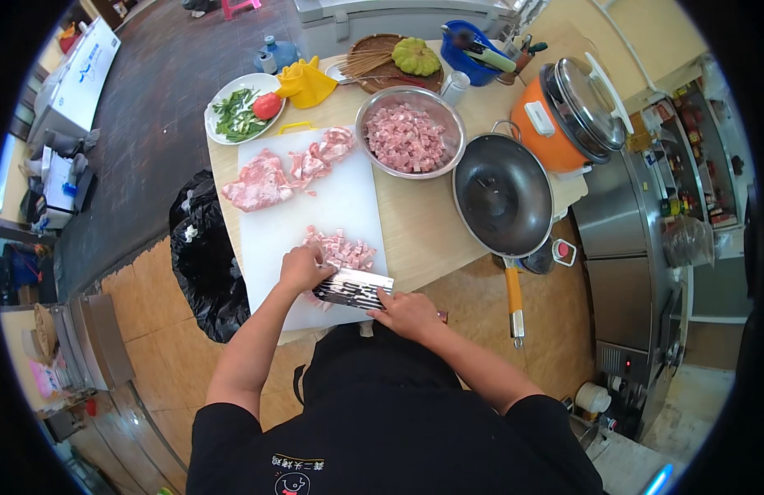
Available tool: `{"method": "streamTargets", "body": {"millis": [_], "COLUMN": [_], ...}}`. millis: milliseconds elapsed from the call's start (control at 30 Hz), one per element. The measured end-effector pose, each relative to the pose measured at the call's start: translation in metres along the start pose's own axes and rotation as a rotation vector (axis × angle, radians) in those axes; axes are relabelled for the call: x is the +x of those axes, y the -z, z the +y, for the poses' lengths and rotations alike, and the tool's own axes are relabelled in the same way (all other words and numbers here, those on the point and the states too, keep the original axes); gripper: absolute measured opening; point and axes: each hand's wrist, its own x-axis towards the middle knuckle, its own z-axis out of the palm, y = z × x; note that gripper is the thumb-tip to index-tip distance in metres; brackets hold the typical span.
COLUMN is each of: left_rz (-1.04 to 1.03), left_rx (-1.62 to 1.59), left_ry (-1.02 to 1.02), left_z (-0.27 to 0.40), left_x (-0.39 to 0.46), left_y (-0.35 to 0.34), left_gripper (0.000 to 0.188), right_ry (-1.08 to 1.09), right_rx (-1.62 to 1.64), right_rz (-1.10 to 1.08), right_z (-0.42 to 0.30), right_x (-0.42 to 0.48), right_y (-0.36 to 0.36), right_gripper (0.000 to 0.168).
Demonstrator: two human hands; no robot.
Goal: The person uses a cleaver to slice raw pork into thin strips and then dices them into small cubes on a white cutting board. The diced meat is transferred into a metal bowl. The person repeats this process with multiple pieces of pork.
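Observation:
My right hand [409, 314] grips a cleaver [355, 288] at its near right end; the handle is mostly hidden by the fingers. The broad patterned blade lies low over a white cutting board [310, 216]. Curled beside the blade's left end, my left hand [304, 267] touches it or the meat next to it; the fingertips are partly hidden. Diced pink meat [351, 252] is heaped just beyond the blade, and a few bits show on its near side. Farther up the board lie a large slab of raw meat [261, 180] and some smaller strips [317, 156].
A steel bowl [361, 137] holds more diced meat. Right of it sits a wok [502, 192], its handle jutting past the table edge, near an orange cooker [530, 148]. A plate [216, 137] carries greens and a tomato. A black bag-lined bin [202, 266] stands left.

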Motion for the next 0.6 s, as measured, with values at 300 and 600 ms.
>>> {"method": "streamTargets", "body": {"millis": [300,600], "left_rz": [0.619,0.483], "left_rx": [-0.226,-0.159], "left_ry": [0.048,0.002], "left_z": [-0.037,0.043], "left_x": [0.010,0.024], "left_y": [-0.027,-0.080], "left_gripper": [0.036,0.069], "right_ry": [-0.204,-0.803], "right_rx": [0.477,1.680], "right_rz": [0.093,-0.070], "right_z": [0.018,0.074], "right_x": [-0.045,-0.040], "right_y": [0.005,-0.056], "right_gripper": [0.055,0.060]}}
